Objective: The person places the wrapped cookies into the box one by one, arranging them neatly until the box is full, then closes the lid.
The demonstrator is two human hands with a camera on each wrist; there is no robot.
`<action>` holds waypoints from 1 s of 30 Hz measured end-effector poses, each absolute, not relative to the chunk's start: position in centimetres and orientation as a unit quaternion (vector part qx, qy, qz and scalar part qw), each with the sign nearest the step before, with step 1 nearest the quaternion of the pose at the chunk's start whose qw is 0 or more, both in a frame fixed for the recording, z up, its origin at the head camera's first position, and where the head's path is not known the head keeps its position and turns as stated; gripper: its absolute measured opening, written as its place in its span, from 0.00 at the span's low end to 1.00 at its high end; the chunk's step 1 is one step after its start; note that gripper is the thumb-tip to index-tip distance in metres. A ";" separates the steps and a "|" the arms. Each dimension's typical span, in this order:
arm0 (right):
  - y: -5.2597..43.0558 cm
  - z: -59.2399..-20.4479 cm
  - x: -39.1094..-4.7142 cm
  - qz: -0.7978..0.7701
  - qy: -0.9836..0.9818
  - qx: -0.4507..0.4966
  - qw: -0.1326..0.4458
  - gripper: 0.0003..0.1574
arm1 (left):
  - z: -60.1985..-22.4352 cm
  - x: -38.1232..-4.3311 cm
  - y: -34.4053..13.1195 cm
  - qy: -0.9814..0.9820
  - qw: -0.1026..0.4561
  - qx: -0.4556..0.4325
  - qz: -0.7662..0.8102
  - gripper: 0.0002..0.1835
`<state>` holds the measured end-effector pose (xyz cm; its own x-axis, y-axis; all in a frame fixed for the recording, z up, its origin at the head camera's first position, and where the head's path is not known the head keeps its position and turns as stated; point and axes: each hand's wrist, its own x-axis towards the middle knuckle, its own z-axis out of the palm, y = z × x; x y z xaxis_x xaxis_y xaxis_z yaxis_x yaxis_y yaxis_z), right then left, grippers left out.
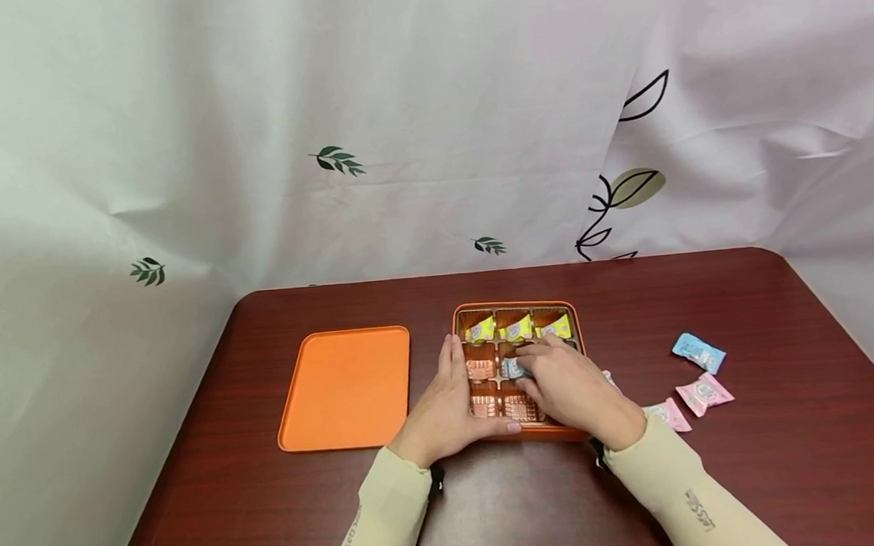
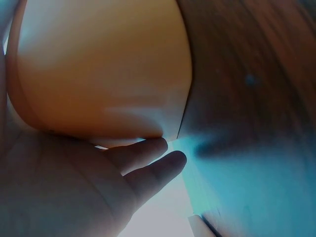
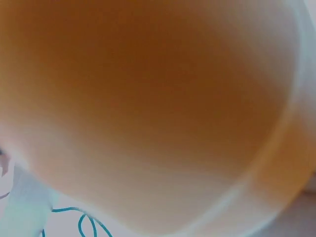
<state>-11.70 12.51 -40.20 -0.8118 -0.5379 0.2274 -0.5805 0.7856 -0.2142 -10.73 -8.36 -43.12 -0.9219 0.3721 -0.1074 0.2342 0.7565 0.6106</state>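
Observation:
An orange box [image 1: 552,435] with a clear divided insert stands on the table; yellow-wrapped candies [image 1: 515,328] fill its back row. My left hand [image 1: 441,410] rests against the box's near left corner, fingers straight along the left side and thumb on the front rim. The left wrist view shows its fingers beside the orange wall [image 2: 103,64]. Over the middle compartment, my right hand [image 1: 575,386] pinches a blue-wrapped candy [image 1: 514,368] with thumb and fingers. Part of the middle row is hidden under this hand. Blurred orange box wall [image 3: 148,98] fills most of the right wrist view.
An orange lid [image 1: 346,389] lies flat left of the box. To the right are another blue candy [image 1: 699,352] and pink candies [image 1: 704,394], one partly behind my right wrist. A pale curtain [image 1: 411,99] hangs behind the dark red table [image 1: 511,502].

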 end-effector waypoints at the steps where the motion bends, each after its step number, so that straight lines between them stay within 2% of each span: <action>1: 12.6 -40.2 -11.7 0.141 -0.942 0.296 0.075 0.17 | -43.1 -10.7 -8.4 0.931 0.112 0.163 0.308 0.79; 6: 12.9 -40.1 -11.4 0.159 -0.940 0.294 0.068 0.19 | -43.1 -10.7 -8.4 0.930 0.114 0.162 0.309 0.78; 16: 13.9 -39.8 -10.8 0.173 -0.931 0.306 0.098 0.19 | -43.1 -10.7 -8.4 0.930 0.114 0.161 0.309 0.79; 30: 15.8 -39.0 -9.9 0.182 -0.944 0.255 0.106 0.22 | -43.1 -10.7 -8.4 0.928 0.115 0.159 0.317 0.79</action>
